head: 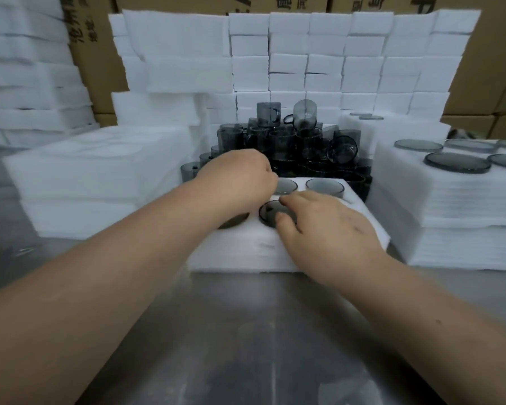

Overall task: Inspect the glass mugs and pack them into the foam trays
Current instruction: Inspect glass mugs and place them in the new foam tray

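In the head view, the foam tray [246, 249] lies on the metal table [246, 331], just in front of the mug pile [289, 147], I think so that each reach is short. 2 far mugs [324, 187] already sit in its far row. The right hand [327, 229] pinches the rim of the near mug [268, 213] between thumb and forefinger, I judge to seat it in its hole. The left hand [240, 176] is curled over the far left corner; whether it holds something I cannot tell. Glass discs [456, 162] wait on the right foam stack [450, 206].
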A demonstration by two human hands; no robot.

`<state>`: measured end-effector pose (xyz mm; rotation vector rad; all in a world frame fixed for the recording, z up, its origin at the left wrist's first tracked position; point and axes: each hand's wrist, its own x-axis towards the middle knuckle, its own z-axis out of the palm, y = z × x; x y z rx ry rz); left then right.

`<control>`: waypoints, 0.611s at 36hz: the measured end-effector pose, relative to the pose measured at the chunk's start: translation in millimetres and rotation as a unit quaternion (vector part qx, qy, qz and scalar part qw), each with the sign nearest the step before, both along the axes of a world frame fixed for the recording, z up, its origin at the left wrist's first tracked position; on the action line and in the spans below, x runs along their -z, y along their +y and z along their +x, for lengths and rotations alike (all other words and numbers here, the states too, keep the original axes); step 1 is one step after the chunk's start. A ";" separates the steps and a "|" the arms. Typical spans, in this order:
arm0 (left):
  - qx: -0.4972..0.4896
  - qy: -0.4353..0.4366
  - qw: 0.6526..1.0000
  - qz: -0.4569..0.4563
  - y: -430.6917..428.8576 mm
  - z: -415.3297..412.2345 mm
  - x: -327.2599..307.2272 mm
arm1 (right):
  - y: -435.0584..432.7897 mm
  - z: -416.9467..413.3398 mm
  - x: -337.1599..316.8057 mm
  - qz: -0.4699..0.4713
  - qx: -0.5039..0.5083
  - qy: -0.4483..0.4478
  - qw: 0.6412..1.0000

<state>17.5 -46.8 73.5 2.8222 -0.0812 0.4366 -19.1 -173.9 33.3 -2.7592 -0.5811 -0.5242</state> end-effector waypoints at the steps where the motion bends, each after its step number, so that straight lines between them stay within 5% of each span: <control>1: -0.005 0.002 1.000 0.015 -0.4 7.9 -3.3 | 0.0 0.0 0.2 -0.003 0.000 -0.001 1.000; 17: -0.108 -0.033 0.958 0.262 49.3 139.2 -15.6 | 0.4 -0.3 2.5 -0.008 -0.003 0.001 1.000; 22: -0.144 0.029 0.970 0.194 59.8 150.1 -11.0 | 0.4 -0.6 3.4 -0.011 -0.004 -0.003 1.000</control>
